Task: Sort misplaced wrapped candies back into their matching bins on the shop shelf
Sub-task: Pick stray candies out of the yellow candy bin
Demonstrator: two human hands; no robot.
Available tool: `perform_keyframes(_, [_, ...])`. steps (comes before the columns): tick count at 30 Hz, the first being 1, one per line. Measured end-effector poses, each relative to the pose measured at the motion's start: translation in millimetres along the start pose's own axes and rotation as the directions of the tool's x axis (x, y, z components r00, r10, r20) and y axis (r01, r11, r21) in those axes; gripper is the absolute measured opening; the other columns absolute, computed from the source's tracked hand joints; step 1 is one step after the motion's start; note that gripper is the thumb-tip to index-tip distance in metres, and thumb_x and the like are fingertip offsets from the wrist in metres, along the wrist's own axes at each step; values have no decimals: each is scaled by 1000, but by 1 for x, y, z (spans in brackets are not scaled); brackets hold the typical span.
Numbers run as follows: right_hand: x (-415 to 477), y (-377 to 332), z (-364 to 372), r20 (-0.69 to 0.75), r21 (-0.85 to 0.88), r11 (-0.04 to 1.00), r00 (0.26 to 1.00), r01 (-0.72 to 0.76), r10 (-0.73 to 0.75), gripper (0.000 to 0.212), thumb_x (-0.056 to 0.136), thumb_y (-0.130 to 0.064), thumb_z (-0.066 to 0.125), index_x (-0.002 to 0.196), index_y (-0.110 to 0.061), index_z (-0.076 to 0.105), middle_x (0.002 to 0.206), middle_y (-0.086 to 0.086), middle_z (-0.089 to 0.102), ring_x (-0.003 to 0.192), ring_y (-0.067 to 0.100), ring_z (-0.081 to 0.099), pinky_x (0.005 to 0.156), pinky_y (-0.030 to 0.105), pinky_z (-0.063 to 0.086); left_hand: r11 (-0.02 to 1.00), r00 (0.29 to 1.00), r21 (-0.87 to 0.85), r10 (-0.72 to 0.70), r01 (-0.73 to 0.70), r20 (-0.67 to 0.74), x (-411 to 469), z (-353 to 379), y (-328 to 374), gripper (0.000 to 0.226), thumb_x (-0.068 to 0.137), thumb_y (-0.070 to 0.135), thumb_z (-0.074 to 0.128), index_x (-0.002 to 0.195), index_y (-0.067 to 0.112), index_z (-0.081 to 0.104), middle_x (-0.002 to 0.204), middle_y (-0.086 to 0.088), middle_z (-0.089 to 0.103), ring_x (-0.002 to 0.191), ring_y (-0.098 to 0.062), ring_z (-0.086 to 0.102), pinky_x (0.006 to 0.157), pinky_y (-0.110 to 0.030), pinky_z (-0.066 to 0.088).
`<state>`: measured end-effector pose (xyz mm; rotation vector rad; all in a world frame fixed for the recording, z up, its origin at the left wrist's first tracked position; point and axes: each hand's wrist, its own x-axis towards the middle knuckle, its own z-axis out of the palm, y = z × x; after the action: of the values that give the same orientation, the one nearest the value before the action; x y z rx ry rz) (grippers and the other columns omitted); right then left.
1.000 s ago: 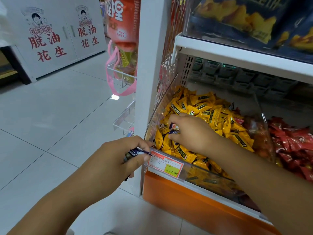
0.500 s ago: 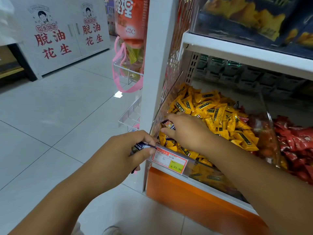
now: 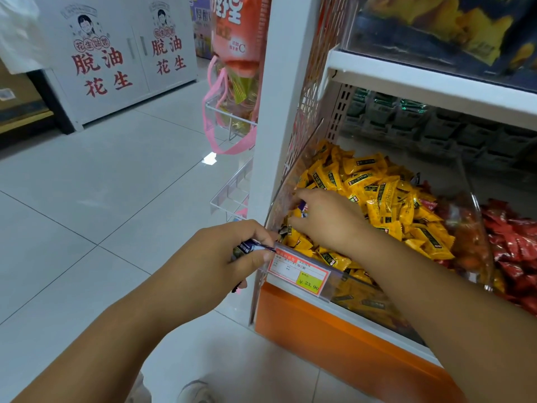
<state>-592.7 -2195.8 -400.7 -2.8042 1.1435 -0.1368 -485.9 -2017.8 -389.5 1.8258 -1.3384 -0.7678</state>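
A clear bin [image 3: 299,158] on the lower shelf is heaped with yellow wrapped candies [image 3: 377,193]. My right hand [image 3: 325,219] reaches into its front left corner and pinches a dark blue wrapped candy [image 3: 303,206] between thumb and fingers. My left hand [image 3: 229,257] hovers just outside the bin's front edge, its fingers curled round several dark blue wrapped candies [image 3: 250,246]. To the right, past a clear divider, lies a bin of red wrapped candies [image 3: 514,242].
A price tag [image 3: 299,270] reading 23.90 hangs on the bin's front rim. The white shelf post [image 3: 279,112] stands to the left, with hanging snack bags [image 3: 238,53] and wire racks beside it. Tiled floor [image 3: 101,199] stretches left toward a white cabinet [image 3: 116,53].
My right hand has moved left within the yellow bin, toward its front left corner, with a blue candy now between its fingers. The left hand has kept its hold on the blue candies.
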Motion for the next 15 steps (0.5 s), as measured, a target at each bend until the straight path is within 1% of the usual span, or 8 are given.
perform_keyframes(2, [0, 4, -11, 41, -14, 1000, 999, -25, 26, 32, 89, -41, 58, 117, -26, 59, 113, -2, 61, 103, 23, 56, 66, 29, 36, 1000, 1000, 8, 4, -4, 6, 0, 0, 0, 11, 91, 31, 58, 86, 41, 58, 104, 14, 67, 63, -6, 63, 58, -17, 51])
perform_keyframes(5, [-1, 17, -29, 70, -10, 998, 995, -68, 69, 23, 86, -38, 64, 104, -24, 64, 104, -1, 63, 94, 21, 56, 67, 29, 42, 1000, 1000, 4, 11, -11, 10, 0, -2, 0, 11, 91, 33, 58, 86, 42, 59, 104, 16, 66, 63, -6, 63, 57, -16, 50])
perform_keyframes(7, [-1, 28, -40, 112, -33, 996, 990, -86, 89, 17, 85, -35, 68, 98, -25, 65, 102, 0, 63, 90, 18, 54, 69, 29, 43, 1000, 1000, 7, 13, -13, 12, 0, -3, -1, 10, 91, 33, 58, 87, 42, 59, 103, 16, 66, 64, -7, 63, 58, -17, 52])
perform_keyframes(9, [-3, 36, -50, 209, -73, 994, 974, -76, 90, 20, 84, -38, 70, 100, -28, 66, 107, -1, 61, 93, 16, 53, 73, 29, 44, 1000, 1000, 1, 11, -11, 12, 0, -4, -3, 11, 91, 33, 58, 86, 42, 59, 104, 15, 66, 64, -7, 63, 59, -18, 53])
perform_keyframes(11, [-6, 40, -58, 274, -97, 993, 958, -60, 85, 33, 82, -45, 71, 112, -33, 65, 116, -2, 58, 105, 18, 54, 82, 32, 47, 1000, 1000, -9, 9, -9, 16, 0, -4, -3, 11, 91, 32, 58, 85, 41, 58, 105, 15, 67, 63, -7, 62, 60, -20, 54])
perform_keyframes(12, [-8, 40, -61, 251, -80, 996, 966, -37, 56, 38, 81, -47, 70, 117, -35, 64, 117, -2, 56, 107, 19, 53, 85, 33, 47, 1000, 1000, -9, 6, -6, 15, 0, -3, -3, 11, 91, 32, 58, 85, 41, 59, 105, 15, 67, 63, -7, 62, 60, -21, 54])
perform_keyframes(13, [-11, 36, -63, 188, -29, 1000, 982, 11, -6, 39, 82, -48, 69, 119, -37, 64, 112, -4, 55, 104, 18, 53, 83, 33, 46, 1000, 1000, -7, 3, -3, 13, 0, -3, -3, 10, 91, 33, 58, 85, 40, 59, 104, 14, 67, 63, -7, 63, 60, -21, 55])
perform_keyframes(15, [-12, 21, -63, 48, 113, 976, 980, 184, -191, 31, 84, -44, 68, 114, -35, 67, 94, -9, 47, 90, 13, 50, 76, 30, 42, 1000, 1000, -4, -3, 3, 7, 1, -3, -3, 8, 91, 32, 59, 87, 40, 59, 105, 14, 67, 64, -7, 63, 60, -20, 54])
